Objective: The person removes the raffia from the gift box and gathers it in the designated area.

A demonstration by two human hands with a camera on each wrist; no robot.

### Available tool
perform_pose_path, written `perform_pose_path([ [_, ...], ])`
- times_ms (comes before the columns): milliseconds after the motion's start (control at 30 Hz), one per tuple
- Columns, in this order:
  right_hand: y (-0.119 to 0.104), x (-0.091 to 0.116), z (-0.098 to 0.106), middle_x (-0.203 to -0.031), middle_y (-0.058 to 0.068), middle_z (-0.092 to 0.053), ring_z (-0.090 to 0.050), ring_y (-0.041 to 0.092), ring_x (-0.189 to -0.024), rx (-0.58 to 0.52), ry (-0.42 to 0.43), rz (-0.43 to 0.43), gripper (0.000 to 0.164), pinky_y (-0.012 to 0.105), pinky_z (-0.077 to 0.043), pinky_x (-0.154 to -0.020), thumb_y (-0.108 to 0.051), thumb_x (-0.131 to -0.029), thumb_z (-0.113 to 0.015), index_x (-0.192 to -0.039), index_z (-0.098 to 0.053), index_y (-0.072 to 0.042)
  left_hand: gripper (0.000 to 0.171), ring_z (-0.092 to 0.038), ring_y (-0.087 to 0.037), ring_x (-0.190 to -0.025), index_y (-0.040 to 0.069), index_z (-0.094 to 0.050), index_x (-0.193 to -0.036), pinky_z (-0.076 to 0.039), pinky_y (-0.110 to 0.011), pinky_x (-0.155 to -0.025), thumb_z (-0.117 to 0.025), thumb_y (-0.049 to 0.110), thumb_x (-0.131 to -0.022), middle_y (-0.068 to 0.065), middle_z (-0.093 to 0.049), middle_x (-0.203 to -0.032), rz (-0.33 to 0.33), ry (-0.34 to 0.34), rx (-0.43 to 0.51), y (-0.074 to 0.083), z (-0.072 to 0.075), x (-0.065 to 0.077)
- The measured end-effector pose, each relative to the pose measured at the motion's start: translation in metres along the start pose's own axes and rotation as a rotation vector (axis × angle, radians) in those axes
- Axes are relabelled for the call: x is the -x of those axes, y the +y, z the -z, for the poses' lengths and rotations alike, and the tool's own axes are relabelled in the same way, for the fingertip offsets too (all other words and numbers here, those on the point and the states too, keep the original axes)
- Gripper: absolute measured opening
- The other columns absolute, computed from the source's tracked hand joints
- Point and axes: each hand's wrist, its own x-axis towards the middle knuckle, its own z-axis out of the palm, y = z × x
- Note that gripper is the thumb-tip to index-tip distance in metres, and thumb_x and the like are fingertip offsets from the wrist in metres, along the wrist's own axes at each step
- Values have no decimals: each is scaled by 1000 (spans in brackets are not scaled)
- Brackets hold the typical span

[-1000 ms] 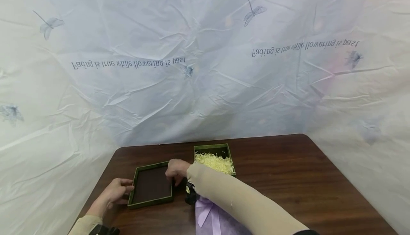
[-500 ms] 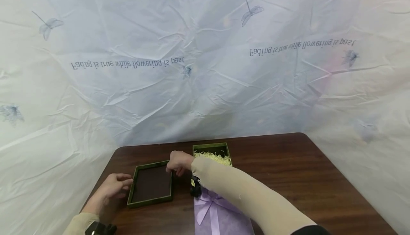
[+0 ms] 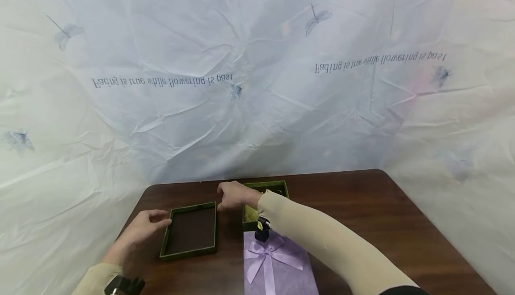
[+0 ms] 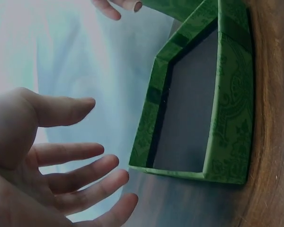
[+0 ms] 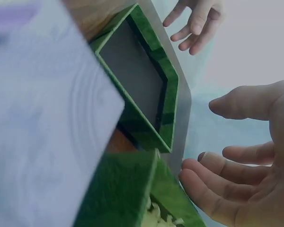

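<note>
Head view finds the shallow green tray [image 3: 191,230] flat on the left part of the brown desk [image 3: 374,223], with the left hand [image 3: 141,229] just beside its left edge, the fingers spread wide and empty. The right hand [image 3: 236,195], also wide and empty with its fingers loosely bent, hovers near the tray's far right corner, its beige sleeve [image 3: 322,237] crossing over the green box [image 3: 250,226]. Pale shredded filler [image 5: 156,217] lies inside that box, and a lilac box [image 3: 287,275] with a ribbon bow [image 3: 268,253] sits just in front.
</note>
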Motion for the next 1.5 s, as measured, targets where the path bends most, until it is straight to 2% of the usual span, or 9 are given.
perform_pose_path([
  [100, 5, 3, 5, -109, 1, -66, -63, 14, -96, 69, 27, 34, 53, 28, -52, -75, -26, -87, -74, -133, -53, -10, 66, -59, -39, -113, -5, -51, -136, -56, -45, -80, -67, 41, -91, -28, -54, -134, -50, 6, -66, 5, -2, 1],
  [167, 7, 6, 9, -112, 3, -66, -63, 15, -98, 88, 40, 46, 54, 28, -52, -75, -28, -86, -74, -133, -53, -11, 64, -58, -40, -116, -3, -53, -136, -55, -44, -81, -67, 41, -91, -26, -55, -134, -84, 20, -94, 10, -5, 0],
  [233, 9, 11, 14, -114, 4, -66, -63, 15, -99, 98, 47, 53, 55, 28, -52, -76, -29, -86, -74, -134, -53, -12, 63, -56, -40, -118, -2, -53, -136, -54, -44, -83, -67, 40, -91, -26, -55, -134, -118, 23, -104, 14, -8, 0],
  [467, 19, 26, 27, -121, 7, -64, -62, 18, -105, 92, 60, 74, 54, 29, -53, -78, -31, -88, -73, -135, -52, -14, 61, -57, -38, -118, 1, -53, -136, -54, -43, -87, -70, 36, -90, -23, -55, -134, -176, 10, -38, 24, -15, -2],
  [700, 30, 39, 35, -120, 5, -64, -61, 19, -111, 104, 95, 83, 54, 31, -53, -85, -32, -88, -73, -135, -53, -15, 61, -57, -37, -120, 6, -56, -135, -45, -55, -99, -69, 43, -89, -19, -58, -133, -272, 48, -125, 35, -18, -7],
  [900, 42, 48, 41, -126, 10, -62, -59, 23, -117, 161, 104, 145, 56, 36, -51, -92, -31, -87, -74, -135, -53, -12, 59, -56, -40, -122, 8, -54, -136, -51, -53, -91, -71, 38, -88, -19, -55, -137, -374, 37, -128, 46, -26, -14],
  [1033, 51, 53, 42, -131, 14, -60, -57, 28, -121, 123, 94, 185, 58, 39, -50, -96, -27, -86, -74, -137, -51, -11, 58, -55, -42, -121, 9, -53, -137, -52, -52, -90, -73, 34, -88, -20, -53, -138, -429, -4, -90, 54, -34, -18],
  [1233, 64, 61, 38, -135, 13, -57, -55, 29, -124, 108, 82, 202, 63, 40, -50, -96, -27, -85, -75, -139, -50, -10, 60, -48, -46, -128, 9, -49, -139, -48, -54, -98, -74, 28, -88, -23, -48, -142, -464, -122, 33, 65, -47, -21],
  [1500, 76, 66, 38, -130, 13, -60, -57, 26, -120, 126, 105, 226, 61, 40, -50, -95, -28, -82, -77, -135, -55, -8, 61, -49, -44, -128, 11, -50, -139, -45, -56, -100, -75, 29, -87, -20, -48, -142, -500, -116, 65, 78, -68, -32],
])
